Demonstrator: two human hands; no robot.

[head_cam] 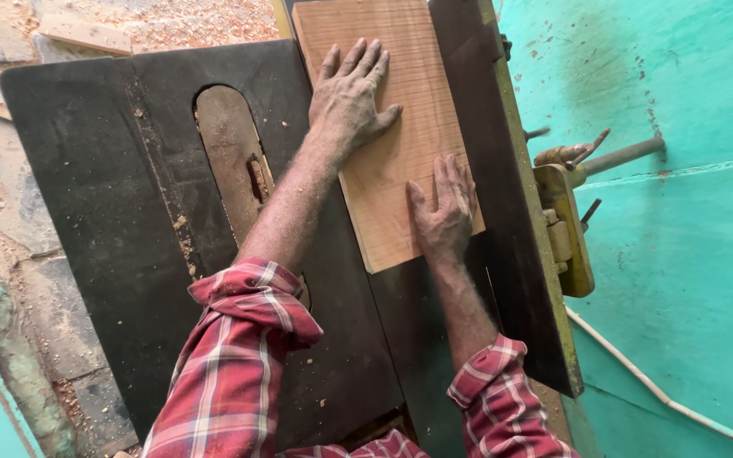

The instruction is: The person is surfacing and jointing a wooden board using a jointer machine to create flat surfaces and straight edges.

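Both hands flat, fingers spread, no grip: left hand [348, 97] and right hand [444, 208] pressing board [400, 161] on tabletop [95, 187] against fence [511, 212]; next move needing steady push, fingers clear of blade slot [231, 153]

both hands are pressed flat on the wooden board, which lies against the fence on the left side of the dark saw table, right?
Not quite. The head view shows the fence on the right side of the saw table. Left hand and right hand do lie flat on the wooden board.

Dark metal saw desk [95, 195], sawdust-speckled, oval insert slot [231, 161] mid-top. Wooden board [400, 110] lies flat on it, against the fence [511, 212] on the right.
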